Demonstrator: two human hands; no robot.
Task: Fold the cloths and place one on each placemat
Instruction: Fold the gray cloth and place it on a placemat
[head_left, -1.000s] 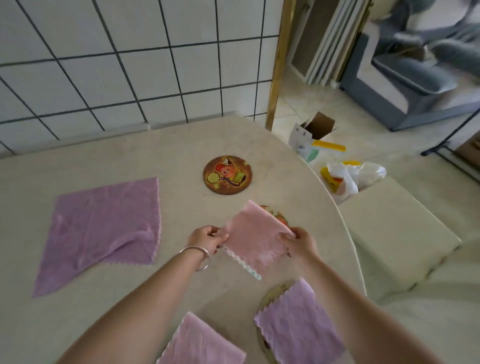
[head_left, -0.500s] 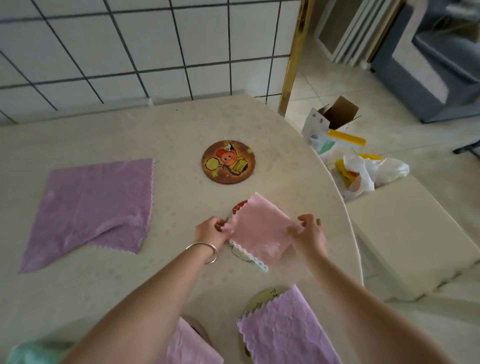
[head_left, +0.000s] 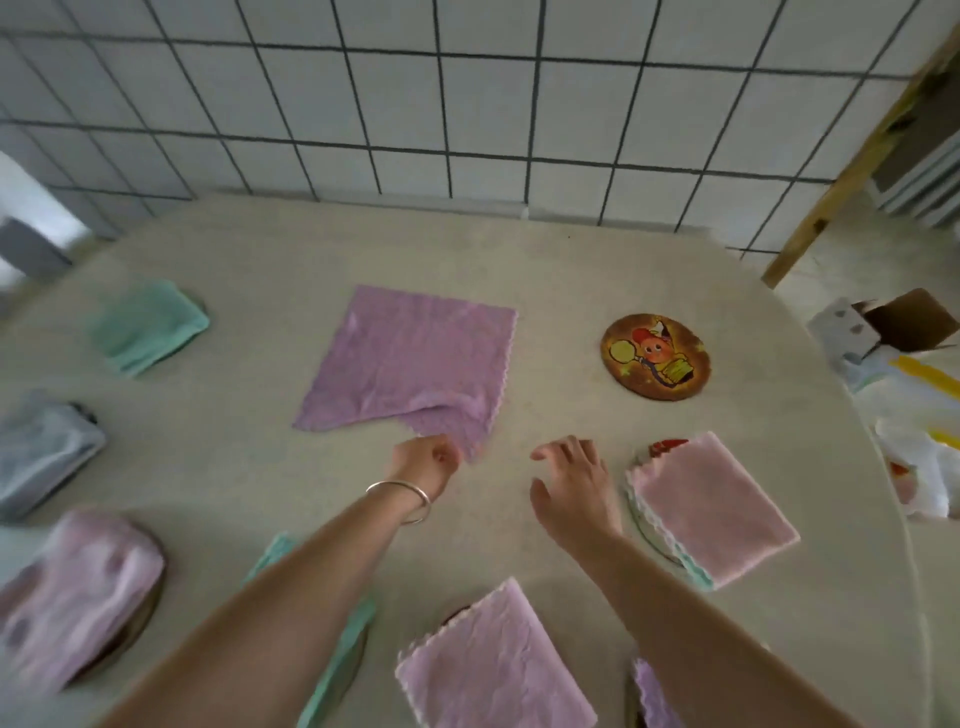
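An unfolded purple cloth (head_left: 415, 364) lies flat mid-table, its near edge rumpled. My left hand (head_left: 426, 465) has its fingers curled and pinched at that cloth's near corner. My right hand (head_left: 571, 483) hovers open with fingers spread, just left of a folded pink cloth (head_left: 711, 509), which rests on a round placemat whose rim (head_left: 662, 447) peeks out. A bare round cartoon placemat (head_left: 655, 356) sits beyond it. A folded purple cloth (head_left: 493, 665) covers another placemat near me.
More folded cloths lie at the left: teal (head_left: 148, 325), grey-blue (head_left: 41, 447), and pink (head_left: 67, 592) on a placemat. A teal cloth (head_left: 337, 649) lies under my left arm. The tiled wall (head_left: 467, 104) backs the table. A cardboard box (head_left: 904, 322) and plastic bags lie beyond the right edge.
Both hands let go of the folded pink cloth, which now lies on its placemat. My left hand moved left to the purple cloth's corner. The view swung left.
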